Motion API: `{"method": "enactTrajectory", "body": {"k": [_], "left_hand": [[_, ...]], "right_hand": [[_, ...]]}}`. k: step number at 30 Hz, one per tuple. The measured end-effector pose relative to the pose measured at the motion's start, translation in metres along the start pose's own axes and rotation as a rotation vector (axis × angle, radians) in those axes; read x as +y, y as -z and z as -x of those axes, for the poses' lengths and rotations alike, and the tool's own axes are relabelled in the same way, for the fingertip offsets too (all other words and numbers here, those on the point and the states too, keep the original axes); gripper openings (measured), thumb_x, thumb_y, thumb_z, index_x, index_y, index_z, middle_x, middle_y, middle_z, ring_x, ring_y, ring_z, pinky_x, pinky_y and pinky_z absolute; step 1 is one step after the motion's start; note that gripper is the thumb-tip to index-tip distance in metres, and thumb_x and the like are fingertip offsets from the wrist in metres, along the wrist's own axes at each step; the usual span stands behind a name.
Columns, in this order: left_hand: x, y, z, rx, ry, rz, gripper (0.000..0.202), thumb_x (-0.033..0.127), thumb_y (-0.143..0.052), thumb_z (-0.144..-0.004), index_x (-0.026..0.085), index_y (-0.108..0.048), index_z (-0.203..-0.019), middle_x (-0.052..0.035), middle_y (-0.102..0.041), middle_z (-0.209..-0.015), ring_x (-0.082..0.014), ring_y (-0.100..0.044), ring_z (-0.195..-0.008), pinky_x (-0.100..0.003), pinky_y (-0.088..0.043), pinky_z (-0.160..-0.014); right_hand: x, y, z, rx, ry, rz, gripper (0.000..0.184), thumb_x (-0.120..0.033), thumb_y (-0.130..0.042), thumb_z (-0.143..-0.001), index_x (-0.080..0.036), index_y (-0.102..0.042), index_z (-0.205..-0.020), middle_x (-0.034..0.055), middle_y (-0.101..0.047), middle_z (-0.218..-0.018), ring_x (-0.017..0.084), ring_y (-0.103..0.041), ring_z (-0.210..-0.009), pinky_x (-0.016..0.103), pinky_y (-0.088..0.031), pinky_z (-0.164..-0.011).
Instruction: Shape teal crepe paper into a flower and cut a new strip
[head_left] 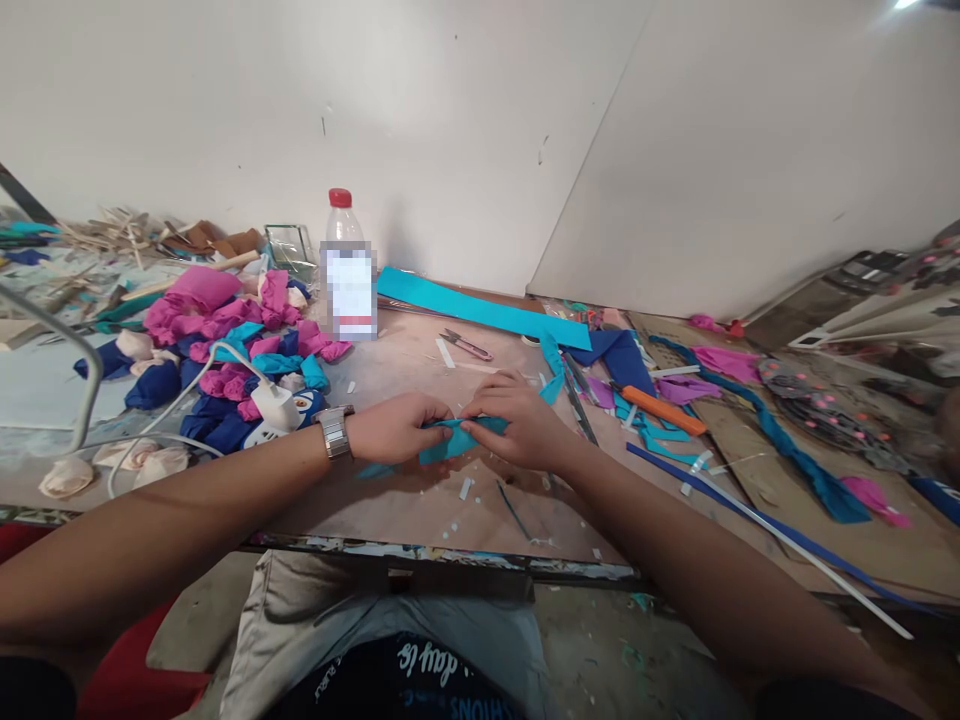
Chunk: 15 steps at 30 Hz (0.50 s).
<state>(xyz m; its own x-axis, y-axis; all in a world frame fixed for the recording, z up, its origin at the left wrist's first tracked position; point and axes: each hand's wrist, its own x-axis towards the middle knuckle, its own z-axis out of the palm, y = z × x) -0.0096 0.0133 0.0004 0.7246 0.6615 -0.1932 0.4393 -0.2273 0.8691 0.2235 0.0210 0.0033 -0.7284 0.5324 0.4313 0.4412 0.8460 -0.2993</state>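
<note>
Both my hands meet at the middle of the wooden table (420, 505) over a small piece of turquoise fabric (454, 442). My left hand (396, 427), with a metal watch on the wrist, is curled closed and pinches the fabric's left part. My right hand (517, 420) presses and pinches its right end with bent fingers. The fabric lies low against the tabletop, partly hidden under my fingers.
A heap of pink, blue and turquoise fabric flowers (225, 350) lies at the left with a white charger (276, 405). A red-capped plastic bottle (346, 275), small scissors (466, 346), a long turquoise strip (480, 310), an orange cutter (664, 410) and fabric scraps surround my hands.
</note>
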Motion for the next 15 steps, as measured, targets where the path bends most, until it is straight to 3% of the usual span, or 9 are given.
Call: {"method": "enactTrajectory", "body": {"k": [4,9,15], "left_hand": [[-0.0006,0.0010,-0.0007,0.033,-0.072,-0.037,0.026,0.034,-0.052,-0.095,0.015,-0.069,-0.090,-0.0039,-0.074,-0.083,-0.0149,-0.064,-0.069,-0.025,-0.048,-0.063],[-0.0054,-0.0011,-0.0019,-0.057,-0.081,0.170,0.025,0.031,-0.048,-0.099,0.016,-0.069,-0.096,-0.0071,-0.079,-0.092,-0.0180,-0.074,-0.082,-0.029,-0.056,-0.078],[-0.0050,-0.0025,-0.0025,-0.117,-0.038,0.367,0.027,0.037,-0.050,-0.099,0.017,-0.066,-0.094,-0.0080,-0.077,-0.091,-0.0176,-0.071,-0.076,-0.031,-0.055,-0.077]], "right_hand": [[-0.0001,-0.0010,0.0004,0.018,0.021,-0.001,0.012,-0.026,-0.065,-0.096,-0.021,-0.073,-0.088,0.0037,-0.075,-0.082,0.020,-0.067,-0.083,0.041,-0.043,-0.090],[-0.0008,-0.0013,0.0008,0.017,0.032,0.039,0.013,-0.027,-0.065,-0.097,-0.022,-0.073,-0.090,0.0031,-0.075,-0.082,0.020,-0.067,-0.082,0.041,-0.042,-0.089],[-0.0015,-0.0003,-0.0001,0.056,0.059,0.043,0.007,-0.024,-0.067,-0.095,-0.022,-0.073,-0.092,0.0022,-0.075,-0.082,0.019,-0.067,-0.079,0.040,-0.042,-0.089]]}}
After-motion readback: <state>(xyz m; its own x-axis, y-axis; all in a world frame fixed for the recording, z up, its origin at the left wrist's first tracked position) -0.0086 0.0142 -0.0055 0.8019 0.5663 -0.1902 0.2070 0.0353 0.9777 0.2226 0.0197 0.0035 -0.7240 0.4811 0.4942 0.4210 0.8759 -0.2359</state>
